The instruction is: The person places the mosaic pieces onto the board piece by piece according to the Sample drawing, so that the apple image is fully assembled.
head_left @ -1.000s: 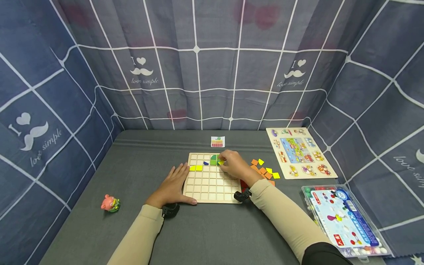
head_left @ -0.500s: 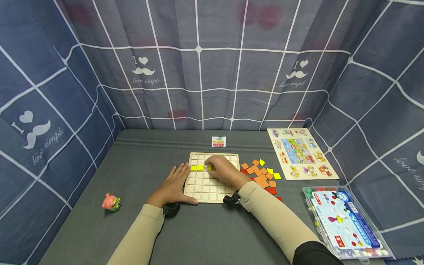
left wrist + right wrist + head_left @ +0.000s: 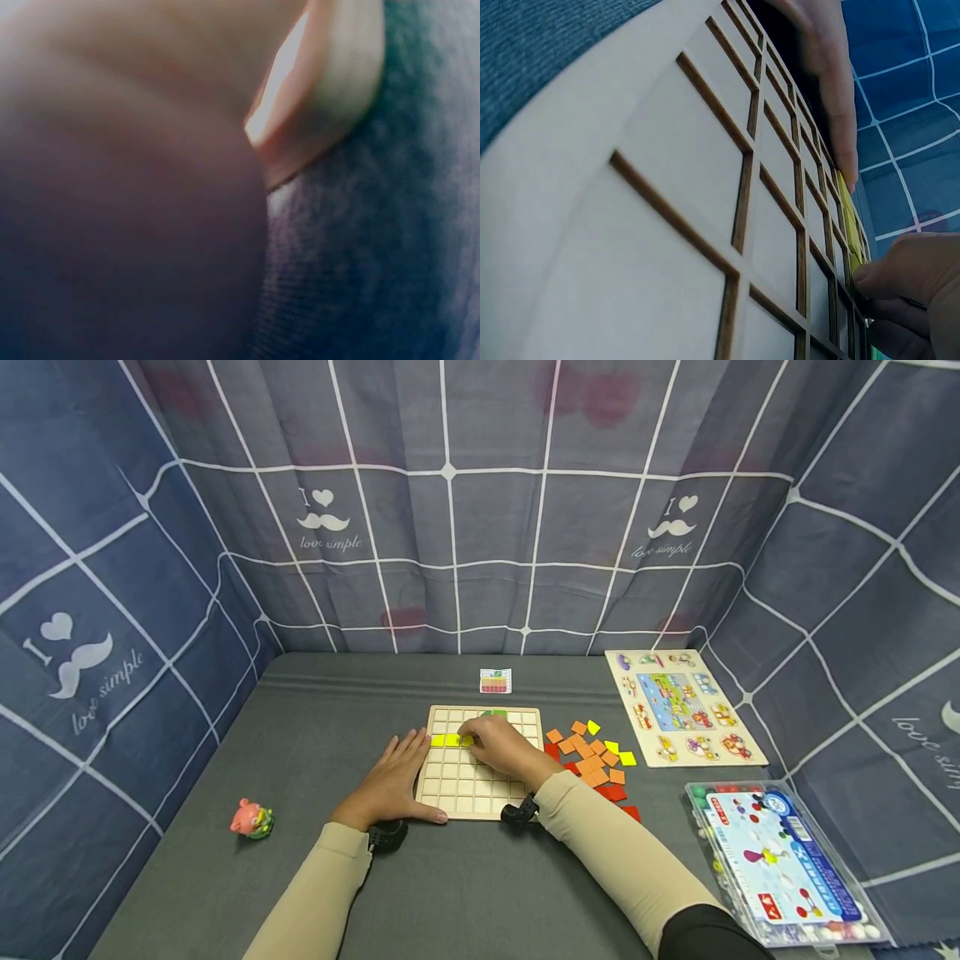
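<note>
A wooden grid board (image 3: 472, 792) lies on the grey table. My left hand (image 3: 388, 783) rests along its left edge, fingers straight and thumb spread near the lower corner. My right hand (image 3: 501, 747) is over the board's upper middle and pinches a yellow tile (image 3: 467, 741). That tile sits just right of two yellow square tiles (image 3: 445, 740) lying in one row. In the right wrist view, the thumb (image 3: 881, 276) presses at the yellow row. Part of a green piece (image 3: 493, 712) shows behind my right hand, which covers the cells around it. The left wrist view is mostly blurred skin.
Loose orange tiles (image 3: 592, 762), red tiles (image 3: 612, 793) and yellow tiles (image 3: 627, 759) lie right of the board. A small pattern card (image 3: 496, 681) is behind it. A picture puzzle board (image 3: 697, 752) and a clear plastic box (image 3: 780, 852) stand right; a pig figurine (image 3: 251, 818) stands left.
My right hand has moved left and nearer from the green pieces to the yellow row, carrying the yellow tile up against the other two. My left hand has stayed put.
</note>
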A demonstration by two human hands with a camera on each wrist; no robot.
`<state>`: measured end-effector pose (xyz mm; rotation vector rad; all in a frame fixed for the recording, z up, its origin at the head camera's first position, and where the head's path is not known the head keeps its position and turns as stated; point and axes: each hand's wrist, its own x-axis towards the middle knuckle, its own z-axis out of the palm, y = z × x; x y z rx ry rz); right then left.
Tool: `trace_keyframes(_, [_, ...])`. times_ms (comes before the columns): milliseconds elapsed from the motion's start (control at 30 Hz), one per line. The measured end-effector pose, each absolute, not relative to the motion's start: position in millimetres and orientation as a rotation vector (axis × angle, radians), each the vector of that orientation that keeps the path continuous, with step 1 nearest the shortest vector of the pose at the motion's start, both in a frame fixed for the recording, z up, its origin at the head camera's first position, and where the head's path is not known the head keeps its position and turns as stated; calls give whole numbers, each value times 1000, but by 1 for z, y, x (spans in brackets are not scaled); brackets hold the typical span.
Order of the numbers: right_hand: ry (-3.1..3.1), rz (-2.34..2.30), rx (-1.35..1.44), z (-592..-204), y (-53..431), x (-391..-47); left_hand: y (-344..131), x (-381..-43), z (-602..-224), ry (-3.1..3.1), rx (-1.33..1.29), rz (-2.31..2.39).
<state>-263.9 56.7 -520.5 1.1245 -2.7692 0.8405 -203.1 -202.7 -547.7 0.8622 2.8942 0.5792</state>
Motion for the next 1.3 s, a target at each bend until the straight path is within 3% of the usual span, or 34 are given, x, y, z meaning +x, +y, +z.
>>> trace_keyframes(1300, [-2732,910,1047,-523,67,-261,-203,-203,-547,2893,861,566])
